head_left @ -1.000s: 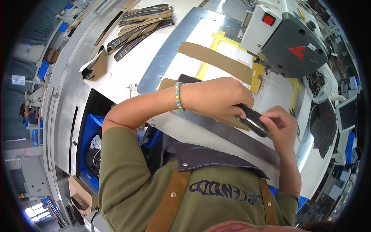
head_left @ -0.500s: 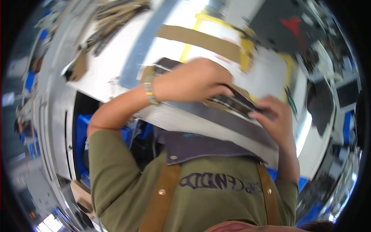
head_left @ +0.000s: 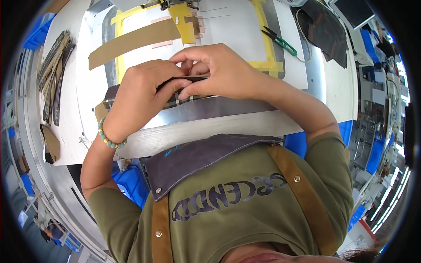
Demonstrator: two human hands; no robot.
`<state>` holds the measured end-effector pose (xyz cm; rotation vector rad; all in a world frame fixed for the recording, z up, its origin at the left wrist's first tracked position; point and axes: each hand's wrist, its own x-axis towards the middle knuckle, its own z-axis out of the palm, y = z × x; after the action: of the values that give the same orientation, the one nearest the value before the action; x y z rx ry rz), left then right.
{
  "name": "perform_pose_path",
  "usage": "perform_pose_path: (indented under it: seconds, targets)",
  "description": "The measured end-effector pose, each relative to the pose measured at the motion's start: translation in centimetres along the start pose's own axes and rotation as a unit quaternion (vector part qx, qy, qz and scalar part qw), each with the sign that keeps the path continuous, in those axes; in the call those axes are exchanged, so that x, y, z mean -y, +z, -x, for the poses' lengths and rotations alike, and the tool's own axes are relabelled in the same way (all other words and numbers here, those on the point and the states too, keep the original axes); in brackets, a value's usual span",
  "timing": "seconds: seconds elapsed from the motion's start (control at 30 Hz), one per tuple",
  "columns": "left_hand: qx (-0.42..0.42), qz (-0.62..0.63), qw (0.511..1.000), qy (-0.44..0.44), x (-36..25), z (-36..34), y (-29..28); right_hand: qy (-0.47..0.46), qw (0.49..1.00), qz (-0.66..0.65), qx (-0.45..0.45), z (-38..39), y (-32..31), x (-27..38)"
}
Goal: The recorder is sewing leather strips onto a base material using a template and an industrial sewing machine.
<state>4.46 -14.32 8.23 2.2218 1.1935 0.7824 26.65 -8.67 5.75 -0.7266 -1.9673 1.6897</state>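
My left hand (head_left: pixel 142 90) and my right hand (head_left: pixel 221 72) meet near the front edge of the work table, fingers closed. Between them they pinch a thin dark strip (head_left: pixel 195 79), seen nearly edge-on. Part of it is hidden behind my fingers. Just below, a dark plaid piece (head_left: pixel 184 102) shows at the table edge; whether it belongs to the same strip I cannot tell. A dark end piece (head_left: pixel 110 94) sticks out beside my left wrist. Beyond my hands, a flat brown strip (head_left: pixel 136 43) lies across a white sheet framed with yellow tape (head_left: pixel 267 66).
Green-handled thread snips (head_left: pixel 283 44) lie to the right. A sewing machine part (head_left: pixel 175 5) stands at the far middle. Several brown and plaid strips (head_left: pixel 56 72) are piled at the left. Dark sheet material (head_left: pixel 322 33) sits at the far right, blue bins (head_left: pixel 131 184) below the table.
The view has turned and sharpened. My hands, earlier apart along the dark plaid strip, have come together, fingertips meeting on the dark strip.
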Motion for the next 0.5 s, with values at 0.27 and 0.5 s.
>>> perform_pose_path:
  seconds: [0.27, 0.5]
  targets:
    - [-0.041, 0.005, 0.989, -0.145, -0.7, 0.5, -1.4, 0.051, 0.994, 0.068, -0.067, 1.2, -3.1, 0.6]
    - [-0.053, 0.025, 0.980, -0.191, 4.8, 0.5, -5.5, -0.014, 0.956, 0.246, -0.157, 0.1, -7.8, -2.3]
